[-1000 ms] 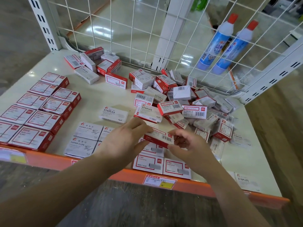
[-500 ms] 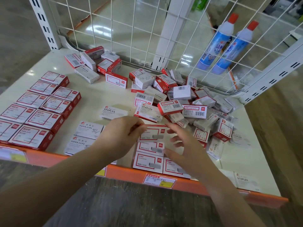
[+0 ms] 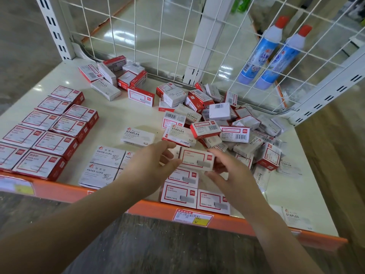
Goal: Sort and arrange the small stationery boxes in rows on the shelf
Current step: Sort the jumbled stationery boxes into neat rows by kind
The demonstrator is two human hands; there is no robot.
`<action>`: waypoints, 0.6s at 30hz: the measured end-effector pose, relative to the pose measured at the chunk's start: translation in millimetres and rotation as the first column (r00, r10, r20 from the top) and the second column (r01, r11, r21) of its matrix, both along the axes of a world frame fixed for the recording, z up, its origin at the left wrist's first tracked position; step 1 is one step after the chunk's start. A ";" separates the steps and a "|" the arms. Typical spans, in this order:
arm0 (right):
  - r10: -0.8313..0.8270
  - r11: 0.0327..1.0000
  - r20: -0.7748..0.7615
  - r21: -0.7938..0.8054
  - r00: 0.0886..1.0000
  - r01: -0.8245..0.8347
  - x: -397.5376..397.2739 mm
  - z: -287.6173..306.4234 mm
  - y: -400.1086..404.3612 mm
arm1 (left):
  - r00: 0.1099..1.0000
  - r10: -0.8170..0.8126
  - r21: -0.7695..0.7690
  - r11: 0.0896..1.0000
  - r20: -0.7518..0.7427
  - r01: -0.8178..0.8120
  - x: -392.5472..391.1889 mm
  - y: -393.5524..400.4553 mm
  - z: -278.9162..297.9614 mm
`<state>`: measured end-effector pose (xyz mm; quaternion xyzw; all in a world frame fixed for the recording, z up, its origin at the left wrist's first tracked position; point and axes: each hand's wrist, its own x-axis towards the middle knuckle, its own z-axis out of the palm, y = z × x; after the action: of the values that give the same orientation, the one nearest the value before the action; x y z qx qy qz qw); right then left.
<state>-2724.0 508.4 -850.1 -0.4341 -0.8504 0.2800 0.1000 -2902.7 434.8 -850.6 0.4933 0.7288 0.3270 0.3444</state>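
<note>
Broadly, the shelf [image 3: 122, 117] carries sorted rows left of the fingers and a jumbled pile [image 3: 227, 123] beyond them, seemingly awaiting sorting. Ten red-framed boxes [image 3: 49, 133] lie in two columns far left; four paper-clip boxes [image 3: 102, 165] show beside the left hand [image 3: 150, 171]. Both hands' fingers pinch one red-framed staple box [image 3: 197, 160] by its ends, the right hand [image 3: 229, 175] opposite, probably to square it behind the three like boxes [image 3: 181, 192] nearer the shelf's front edge.

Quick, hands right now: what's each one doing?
Left hand: fingertips pinch the left end of the red-bordered staple box.
Right hand: fingers curled on the same box's right end.
</note>
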 end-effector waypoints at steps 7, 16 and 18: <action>-0.053 0.998 -0.038 -0.033 0.998 0.052 11.5 4.1 8.1 | 0.996 -0.062 -0.020 0.998 0.066 0.063 7.9 -2.3 1.5; -0.018 0.999 -0.003 -0.050 1.000 0.018 14.9 7.7 5.9 | 0.981 -0.154 -0.012 0.988 -0.115 0.154 22.3 -6.8 -1.1; -0.008 0.999 0.014 -0.054 1.000 0.008 17.4 8.9 5.9 | 0.959 -0.187 -0.010 0.982 -0.213 0.189 25.0 -8.3 -2.0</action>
<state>-2706.7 514.4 -841.2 -0.4419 -0.8415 0.2993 0.0837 -2877.7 426.5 -852.6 0.5943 0.7096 0.2420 0.2910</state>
